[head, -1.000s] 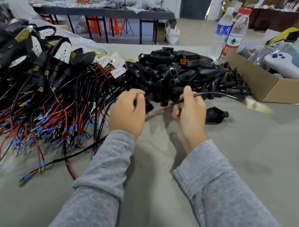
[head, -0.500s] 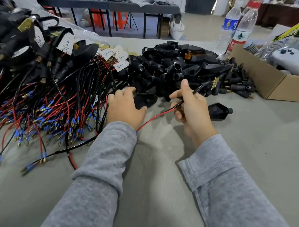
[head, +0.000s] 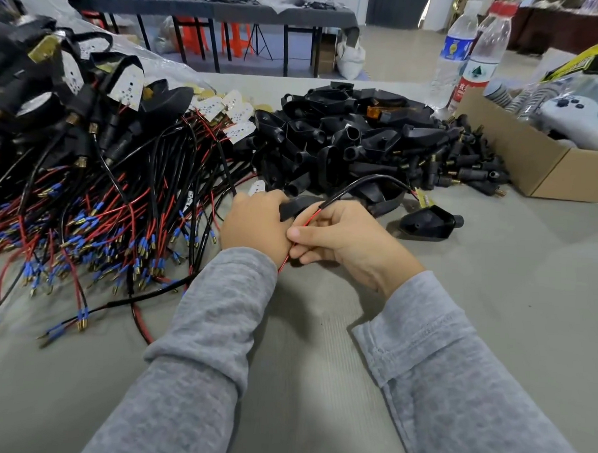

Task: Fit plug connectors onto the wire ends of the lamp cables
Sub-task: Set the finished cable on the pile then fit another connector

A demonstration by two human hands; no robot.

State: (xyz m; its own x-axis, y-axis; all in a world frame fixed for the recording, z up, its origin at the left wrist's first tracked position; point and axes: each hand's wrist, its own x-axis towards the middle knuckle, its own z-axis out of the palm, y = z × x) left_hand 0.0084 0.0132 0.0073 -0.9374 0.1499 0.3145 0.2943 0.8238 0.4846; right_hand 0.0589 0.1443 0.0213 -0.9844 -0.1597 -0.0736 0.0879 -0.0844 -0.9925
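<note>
My left hand (head: 255,221) grips a black plastic housing (head: 296,205) at the middle of the table. My right hand (head: 341,240) touches it from the right and pinches a red wire (head: 310,220) of one lamp cable (head: 368,181). That cable arcs up from my fingers to the right and ends at a small LED board (head: 424,198). The wire's tip is hidden between my hands. A big heap of red and black cables with blue-sleeved ends (head: 96,214) lies to the left. Behind my hands sits a pile of black housings (head: 356,139).
One loose black housing (head: 429,223) lies just right of my hands. A pile of small black plugs (head: 471,165) borders a cardboard box (head: 547,168) at the right. Two water bottles (head: 469,59) stand behind it. Grey table cloth (head: 319,347) extends toward me.
My hands have come together: the right hand slid left along the cable to the red wire, and the left hand lifted the black housing against it. The cable now arcs to the right.
</note>
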